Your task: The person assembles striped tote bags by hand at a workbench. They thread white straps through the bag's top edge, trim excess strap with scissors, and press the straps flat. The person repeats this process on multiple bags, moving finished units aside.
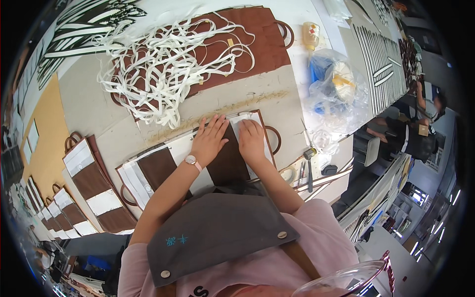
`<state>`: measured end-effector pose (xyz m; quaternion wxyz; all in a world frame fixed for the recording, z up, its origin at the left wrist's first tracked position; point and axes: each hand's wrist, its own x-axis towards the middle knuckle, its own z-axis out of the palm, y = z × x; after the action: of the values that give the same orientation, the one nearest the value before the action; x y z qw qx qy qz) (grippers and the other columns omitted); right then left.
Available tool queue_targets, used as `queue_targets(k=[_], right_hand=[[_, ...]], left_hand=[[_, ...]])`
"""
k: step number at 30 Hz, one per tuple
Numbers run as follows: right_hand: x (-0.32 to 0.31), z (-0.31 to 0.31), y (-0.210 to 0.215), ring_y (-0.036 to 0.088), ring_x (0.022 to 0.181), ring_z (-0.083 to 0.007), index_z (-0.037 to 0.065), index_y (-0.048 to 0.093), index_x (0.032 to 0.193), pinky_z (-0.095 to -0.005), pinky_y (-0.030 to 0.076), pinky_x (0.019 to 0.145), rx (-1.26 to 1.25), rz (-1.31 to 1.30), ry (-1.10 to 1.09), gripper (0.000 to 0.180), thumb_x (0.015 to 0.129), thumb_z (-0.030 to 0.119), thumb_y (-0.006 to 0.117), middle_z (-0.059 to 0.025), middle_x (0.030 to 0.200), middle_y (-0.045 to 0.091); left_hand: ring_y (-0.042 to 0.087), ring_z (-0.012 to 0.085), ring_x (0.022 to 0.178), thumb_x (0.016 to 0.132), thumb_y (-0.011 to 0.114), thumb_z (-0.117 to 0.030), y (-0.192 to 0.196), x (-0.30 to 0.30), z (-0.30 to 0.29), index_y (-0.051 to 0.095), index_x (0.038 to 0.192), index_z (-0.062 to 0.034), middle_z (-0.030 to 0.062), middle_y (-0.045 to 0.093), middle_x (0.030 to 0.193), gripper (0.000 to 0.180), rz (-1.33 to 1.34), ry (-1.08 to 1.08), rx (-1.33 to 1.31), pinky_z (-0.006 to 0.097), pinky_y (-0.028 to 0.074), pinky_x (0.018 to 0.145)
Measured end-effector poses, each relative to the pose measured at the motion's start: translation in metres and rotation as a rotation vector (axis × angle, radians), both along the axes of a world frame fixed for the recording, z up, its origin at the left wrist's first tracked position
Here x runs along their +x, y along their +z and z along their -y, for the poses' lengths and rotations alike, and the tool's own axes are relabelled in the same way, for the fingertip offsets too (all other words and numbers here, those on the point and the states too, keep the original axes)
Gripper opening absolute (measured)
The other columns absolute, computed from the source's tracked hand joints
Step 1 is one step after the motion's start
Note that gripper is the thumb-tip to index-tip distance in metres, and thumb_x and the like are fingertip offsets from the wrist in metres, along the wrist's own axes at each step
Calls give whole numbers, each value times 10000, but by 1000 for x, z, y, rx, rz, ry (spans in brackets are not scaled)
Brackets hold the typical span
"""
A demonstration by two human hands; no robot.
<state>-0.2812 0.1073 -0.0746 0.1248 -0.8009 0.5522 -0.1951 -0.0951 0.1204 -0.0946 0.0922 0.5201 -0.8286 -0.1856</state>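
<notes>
In front of me lies a flat bag piece [230, 171] with broad dark brown and white stripes and a brown loop handle [272, 140] at its right end. My left hand [209, 137] rests flat across a white stripe and the neighbouring brown one, fingers stretched out. A pale watch [190, 159] circles that wrist. Against the white stripe near the right end, my right hand [252, 140] presses down with its fingers close together and slightly bent. I see nothing held in either hand. My forearms and dark apron hide the near edge of the piece.
Tangled white strips [163, 64] cover a reddish-brown bag piece [264, 44] beyond my hands. Finished-looking striped bags [94, 185] lie at left. A glue bottle [310, 34], clear plastic bag [341, 94], and hammer [309, 166] are at right. Another person [425, 116] sits farther off.
</notes>
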Motion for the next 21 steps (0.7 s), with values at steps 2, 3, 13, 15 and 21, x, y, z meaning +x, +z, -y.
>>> queue_targets(k=[2, 3, 13, 15, 21], right_hand=[[2, 1, 1, 500, 1137, -347, -38, 579, 1166, -470, 384, 982, -17, -40, -3, 346, 837, 70, 596, -154, 1175, 559], [3, 1, 0, 498, 1137, -348, -40, 578, 1165, -470, 386, 981, -14, -42, -6, 347, 838, 74, 598, -156, 1179, 556], [0, 3, -3, 482, 1146, -356, -40, 562, 1187, -480, 378, 973, 20, -10, -22, 380, 831, 83, 615, -159, 1199, 540], [1, 3, -4, 477, 1148, -364, -43, 557, 1190, -483, 377, 970, 8, -13, -37, 387, 830, 86, 617, -162, 1203, 536], [1, 6, -6, 465, 1145, -408, -49, 562, 1189, -500, 380, 979, 5, -16, -96, 364, 854, 86, 597, -193, 1206, 534]], left_hand=[[282, 261, 1439, 897, 623, -356, 3, -4, 0, 387, 1452, -79, 96, 349, 1530, 663, -21, 22, 25, 505, 145, 1186], [273, 267, 1443, 890, 631, -358, 4, -6, 1, 395, 1445, -71, 100, 349, 1530, 668, -12, 25, 14, 509, 144, 1185], [430, 260, 1265, 837, 670, -322, 14, -24, 10, 494, 1350, -20, 98, 482, 1343, 621, -10, -25, -68, 443, 309, 1085], [457, 250, 1218, 831, 673, -309, 12, -24, 10, 497, 1342, -15, 96, 495, 1312, 616, -23, -32, -75, 412, 348, 1036], [481, 245, 1150, 839, 669, -295, 15, -22, 13, 478, 1367, -39, 90, 504, 1251, 617, -48, -42, -57, 380, 378, 978]])
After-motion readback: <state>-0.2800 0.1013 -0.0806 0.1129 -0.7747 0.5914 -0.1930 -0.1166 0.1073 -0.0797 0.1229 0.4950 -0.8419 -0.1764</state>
